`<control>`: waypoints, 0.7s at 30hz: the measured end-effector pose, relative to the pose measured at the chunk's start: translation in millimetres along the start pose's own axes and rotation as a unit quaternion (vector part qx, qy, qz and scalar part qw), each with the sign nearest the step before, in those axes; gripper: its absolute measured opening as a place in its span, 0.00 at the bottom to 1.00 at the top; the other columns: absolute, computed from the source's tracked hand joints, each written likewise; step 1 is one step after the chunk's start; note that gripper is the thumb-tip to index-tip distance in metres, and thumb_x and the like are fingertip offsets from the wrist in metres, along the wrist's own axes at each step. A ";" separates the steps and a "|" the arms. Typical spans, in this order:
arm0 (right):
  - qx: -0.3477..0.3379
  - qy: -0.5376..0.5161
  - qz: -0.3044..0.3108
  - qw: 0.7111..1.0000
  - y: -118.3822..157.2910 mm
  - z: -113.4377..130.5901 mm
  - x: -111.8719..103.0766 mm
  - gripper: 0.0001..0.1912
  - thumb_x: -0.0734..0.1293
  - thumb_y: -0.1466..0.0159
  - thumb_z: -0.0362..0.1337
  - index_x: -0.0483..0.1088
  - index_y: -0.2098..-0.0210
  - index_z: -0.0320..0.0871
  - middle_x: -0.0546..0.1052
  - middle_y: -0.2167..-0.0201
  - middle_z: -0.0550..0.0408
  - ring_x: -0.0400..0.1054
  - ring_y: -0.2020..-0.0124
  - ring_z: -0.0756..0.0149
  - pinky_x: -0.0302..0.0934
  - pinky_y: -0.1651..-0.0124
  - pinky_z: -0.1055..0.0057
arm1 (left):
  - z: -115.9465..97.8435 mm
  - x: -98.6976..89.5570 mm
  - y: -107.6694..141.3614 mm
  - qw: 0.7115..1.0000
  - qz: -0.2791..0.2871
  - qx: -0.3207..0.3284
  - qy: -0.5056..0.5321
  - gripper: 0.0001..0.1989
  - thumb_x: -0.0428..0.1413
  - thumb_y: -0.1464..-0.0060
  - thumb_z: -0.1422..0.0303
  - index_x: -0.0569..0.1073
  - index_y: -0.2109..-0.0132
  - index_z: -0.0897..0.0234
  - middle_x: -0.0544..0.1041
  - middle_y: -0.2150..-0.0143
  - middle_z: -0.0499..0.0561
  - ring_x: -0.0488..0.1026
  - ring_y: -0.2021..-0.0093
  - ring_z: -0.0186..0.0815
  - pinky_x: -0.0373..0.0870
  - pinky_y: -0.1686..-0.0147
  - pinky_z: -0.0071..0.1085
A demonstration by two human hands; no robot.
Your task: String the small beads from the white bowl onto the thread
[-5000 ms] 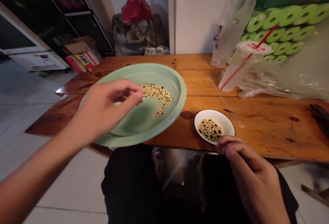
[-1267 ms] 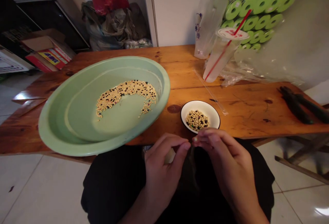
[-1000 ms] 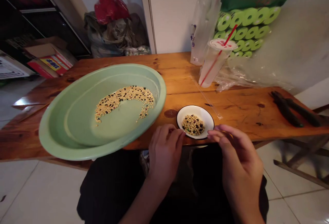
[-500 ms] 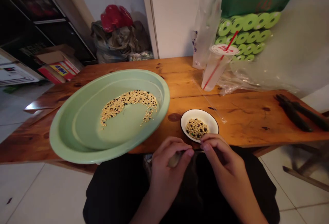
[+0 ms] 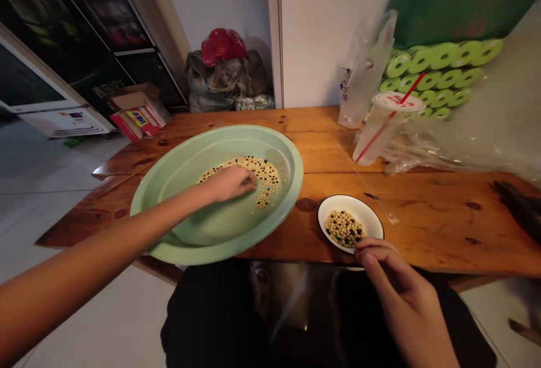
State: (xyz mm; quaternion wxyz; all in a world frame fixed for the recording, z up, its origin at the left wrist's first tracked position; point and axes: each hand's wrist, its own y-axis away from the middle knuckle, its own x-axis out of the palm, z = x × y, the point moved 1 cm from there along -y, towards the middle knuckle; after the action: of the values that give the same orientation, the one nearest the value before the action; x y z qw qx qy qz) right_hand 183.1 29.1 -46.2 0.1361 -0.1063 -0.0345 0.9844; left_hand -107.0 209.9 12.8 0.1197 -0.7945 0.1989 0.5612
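Note:
My left hand (image 5: 234,182) reaches into a wide green basin (image 5: 146,210), its fingers curled down at the edge of the cream and black beads (image 5: 266,172). Whether any bead sits between those fingertips is hidden. A small white dark-rimmed bowl (image 5: 372,220) holds more such beads (image 5: 344,229), a few of them greenish. Just at its near right rim, my right hand (image 5: 403,289) is closed in a pinch of thumb and forefinger. Whatever that pinch holds is too small to make out.
On the wooden table (image 5: 426,210) stand a lidded plastic cup (image 5: 378,131) with a red straw and a clear bag (image 5: 366,75). Dark-handled pliers (image 5: 519,204) lie at the right. Behind are green-wrapped rolls (image 5: 443,75); an open carton (image 5: 141,114) is beyond the left end.
My left hand has left its place beside the right one and moved left into the basin. My right hand stays pinched near the bowl. The whole view has shifted.

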 end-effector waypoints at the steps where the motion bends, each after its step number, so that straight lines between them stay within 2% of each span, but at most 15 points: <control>1: 0.000 -0.001 0.000 1.000 0.0 -0.8 0.0 0.10 0.68 0.37 0.46 0.74 0.69 0.47 0.76 0.60 0.54 0.69 0.54 0.61 0.62 0.50 0.72 | 6.7 9.1 -4.5 1.000 0.021 0.005 -0.007 0.08 0.60 0.46 0.65 0.79 0.67 0.66 0.82 0.69 0.50 0.76 0.68 0.36 0.69 0.64 0.30; 5: -0.012 -0.009 0.013 1.000 1.0 -1.1 0.1 0.10 0.67 0.36 0.45 0.73 0.70 0.47 0.75 0.62 0.55 0.69 0.56 0.64 0.62 0.51 0.76 | 17.1 30.8 -9.2 0.997 0.070 0.016 -0.032 0.13 0.57 0.40 0.61 0.76 0.59 0.68 0.80 0.62 0.51 0.76 0.63 0.36 0.73 0.59 0.38; 13: -0.013 -0.031 0.028 0.999 1.3 2.4 4.0 0.09 0.67 0.35 0.42 0.72 0.70 0.47 0.75 0.62 0.54 0.68 0.55 0.63 0.62 0.51 0.74 | 14.1 38.5 -24.8 0.989 0.130 0.036 -0.053 0.12 0.56 0.37 0.63 0.74 0.53 0.68 0.77 0.57 0.53 0.76 0.61 0.37 0.76 0.60 0.39; 18: -0.014 -0.040 0.032 0.999 2.0 2.3 5.2 0.08 0.67 0.35 0.41 0.73 0.69 0.46 0.75 0.61 0.53 0.68 0.56 0.62 0.61 0.51 0.71 | 13.3 46.4 -25.0 0.990 0.132 0.037 -0.017 0.12 0.56 0.38 0.64 0.73 0.52 0.68 0.77 0.55 0.53 0.76 0.60 0.37 0.76 0.60 0.39; 21: -0.026 -0.048 0.035 0.998 0.1 1.2 6.2 0.09 0.67 0.35 0.40 0.73 0.71 0.45 0.75 0.62 0.52 0.68 0.55 0.60 0.61 0.51 0.69 | 7.9 38.1 -26.7 0.995 0.101 0.020 0.019 0.10 0.57 0.39 0.65 0.75 0.55 0.68 0.78 0.59 0.52 0.77 0.62 0.36 0.76 0.61 0.38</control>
State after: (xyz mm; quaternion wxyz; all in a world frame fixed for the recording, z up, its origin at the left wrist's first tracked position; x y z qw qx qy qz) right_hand 177.0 30.7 -46.3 0.0967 -0.0640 -0.0632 0.9912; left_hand -90.5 230.1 -26.5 0.0748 -0.7782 0.2912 0.5514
